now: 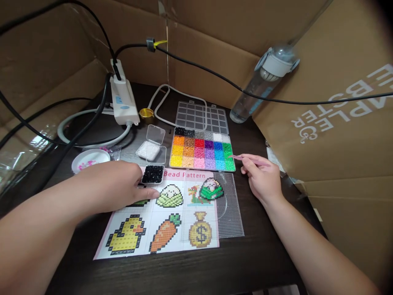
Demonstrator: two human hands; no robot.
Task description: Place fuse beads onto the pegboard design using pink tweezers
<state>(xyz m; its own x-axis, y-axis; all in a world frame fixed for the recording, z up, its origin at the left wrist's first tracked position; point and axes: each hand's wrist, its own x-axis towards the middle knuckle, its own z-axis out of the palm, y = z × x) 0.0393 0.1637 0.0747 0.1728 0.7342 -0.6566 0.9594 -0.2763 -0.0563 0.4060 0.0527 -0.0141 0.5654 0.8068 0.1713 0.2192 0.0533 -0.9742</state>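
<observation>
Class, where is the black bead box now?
The black bead box is left of centre in the head view, by the left hand, below the white beads.

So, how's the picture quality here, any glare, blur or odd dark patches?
In the head view, glare streaks the clear plastic at left; in the head view, the top-right corner falls to black; in the head view, the white beads look nearly washed out, while the right hand shows no obvious motion blur.

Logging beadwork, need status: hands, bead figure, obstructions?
Left hand at black-bead box; right hand holding pink tweezers at green beads. Bead figure over right edge of pattern sheet. Black cable crosses before water bottle, clear of hands.
</observation>
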